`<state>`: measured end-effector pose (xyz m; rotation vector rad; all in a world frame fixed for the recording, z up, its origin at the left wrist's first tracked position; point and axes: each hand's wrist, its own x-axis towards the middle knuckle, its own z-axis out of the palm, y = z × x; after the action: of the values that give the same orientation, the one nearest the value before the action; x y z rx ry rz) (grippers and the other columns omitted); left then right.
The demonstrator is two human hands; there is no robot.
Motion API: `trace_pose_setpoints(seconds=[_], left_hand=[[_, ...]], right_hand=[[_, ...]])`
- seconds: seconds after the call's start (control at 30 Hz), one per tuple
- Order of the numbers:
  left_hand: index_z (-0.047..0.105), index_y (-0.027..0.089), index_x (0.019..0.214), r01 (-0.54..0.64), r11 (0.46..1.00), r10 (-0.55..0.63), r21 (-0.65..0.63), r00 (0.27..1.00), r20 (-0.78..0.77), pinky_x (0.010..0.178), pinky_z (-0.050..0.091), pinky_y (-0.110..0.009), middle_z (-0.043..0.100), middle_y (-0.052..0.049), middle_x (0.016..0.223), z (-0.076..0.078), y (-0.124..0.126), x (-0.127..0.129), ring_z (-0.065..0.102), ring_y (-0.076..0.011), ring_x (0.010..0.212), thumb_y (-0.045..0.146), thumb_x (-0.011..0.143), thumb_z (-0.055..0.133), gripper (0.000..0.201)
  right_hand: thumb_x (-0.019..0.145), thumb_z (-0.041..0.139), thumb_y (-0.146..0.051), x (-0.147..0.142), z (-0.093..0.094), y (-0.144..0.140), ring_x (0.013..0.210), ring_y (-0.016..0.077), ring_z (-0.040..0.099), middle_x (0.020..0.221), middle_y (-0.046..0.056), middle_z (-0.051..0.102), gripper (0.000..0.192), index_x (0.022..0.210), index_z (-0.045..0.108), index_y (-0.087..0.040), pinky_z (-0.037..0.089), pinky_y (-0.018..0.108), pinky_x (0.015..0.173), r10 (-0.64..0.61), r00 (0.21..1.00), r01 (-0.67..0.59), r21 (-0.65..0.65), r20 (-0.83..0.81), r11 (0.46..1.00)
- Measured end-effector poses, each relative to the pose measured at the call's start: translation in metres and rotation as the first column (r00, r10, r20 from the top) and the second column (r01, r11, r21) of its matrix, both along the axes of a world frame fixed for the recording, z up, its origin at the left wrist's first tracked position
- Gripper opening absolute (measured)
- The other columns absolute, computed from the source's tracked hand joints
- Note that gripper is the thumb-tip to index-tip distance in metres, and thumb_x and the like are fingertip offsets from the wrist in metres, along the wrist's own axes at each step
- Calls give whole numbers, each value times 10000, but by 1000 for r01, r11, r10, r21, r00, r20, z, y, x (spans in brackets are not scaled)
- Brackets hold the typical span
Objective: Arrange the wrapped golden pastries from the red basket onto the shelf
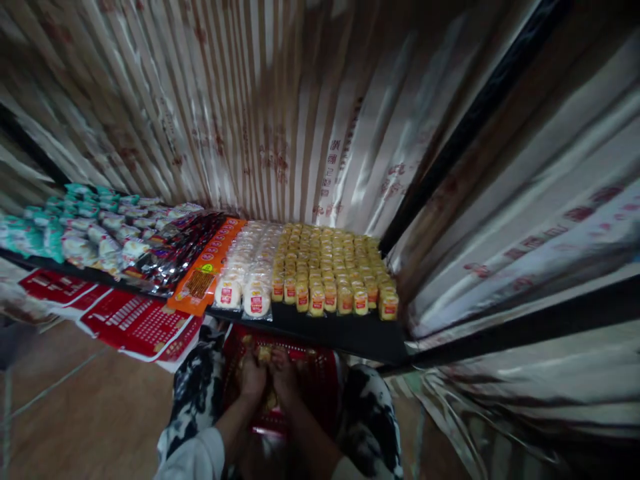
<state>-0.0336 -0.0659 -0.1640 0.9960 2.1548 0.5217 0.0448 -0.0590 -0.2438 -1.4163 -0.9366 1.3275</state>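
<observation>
Low between my knees, my left hand (254, 377) curls its fingers round small yellow wrapped cakes. One small wrapped cake (264, 354) shows between the two hands. My right hand (284, 375) is closed against that cake from the other side; dim light blurs its fingertips. Under both hands is a red printed bag (320, 380) with more yellow pieces (271, 400) showing below the wrists. Directly ahead on a black shelf (340, 332), rows of yellow wrapped cakes (325, 267) stand tightly packed, their red labels facing me.
Left of the cakes lie white round packaged cakes (257, 301), an orange packet (203, 280), dark shiny packets (170, 257) and green-and-white packets (50, 230). Red printed sheets (135, 320) hang below the shelf. Striped plastic sheeting (280, 113) and a black pole (460, 147) rise behind.
</observation>
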Motion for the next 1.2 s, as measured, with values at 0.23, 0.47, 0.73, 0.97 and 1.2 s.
trace_pose_setpoints(seconds=[0.23, 0.47, 0.73, 0.97, 1.2], left_hand=[[556, 160, 976, 32, 972, -49, 233, 996, 68, 827, 437, -271, 669, -89, 979, 32, -15, 7, 626, -184, 904, 232, 818, 458, 199], [556, 161, 1018, 8, 859, -124, 511, 973, 194, 840, 461, -322, 654, -83, 974, 79, -13, 17, 618, -190, 886, 345, 807, 468, 293], [506, 158, 1126, -11, 719, -99, 695, 988, 119, 936, 441, -375, 592, -107, 1108, 96, 10, 34, 570, -196, 1026, 267, 805, 473, 341], [490, 141, 1165, 46, 722, -111, 690, 992, 51, 1054, 347, -399, 501, -128, 1227, 90, 25, 35, 466, -198, 1181, 196, 818, 402, 363], [539, 138, 1146, 49, 752, -169, 658, 978, 120, 1106, 279, -365, 453, -116, 1322, 93, 39, 34, 412, -181, 1250, 250, 854, 364, 358]], right_hand=[[680, 582, -363, 19, 52, -13, 837, 231, 664, 860, 88, 701, 223, 833, 609, -203, 507, 382, 820, 85, 994, -91, 95, 62, 991], [748, 541, -283, 39, 113, -9, 831, 197, 662, 926, 69, 693, 227, 954, 603, -211, 523, 347, 786, 136, 977, -172, 236, 162, 956], [735, 531, -295, 44, 152, 31, 793, 175, 643, 911, 61, 674, 247, 950, 594, -191, 517, 308, 736, -3, 956, -95, 319, 294, 943], [744, 525, -320, 30, 167, 52, 765, 174, 611, 920, 34, 677, 268, 970, 614, -209, 472, 294, 718, -125, 816, -35, 263, 565, 964], [781, 484, -333, 21, 163, 66, 664, 140, 603, 980, 27, 666, 279, 1018, 584, -224, 447, 259, 643, -115, 797, -44, 246, 593, 968]])
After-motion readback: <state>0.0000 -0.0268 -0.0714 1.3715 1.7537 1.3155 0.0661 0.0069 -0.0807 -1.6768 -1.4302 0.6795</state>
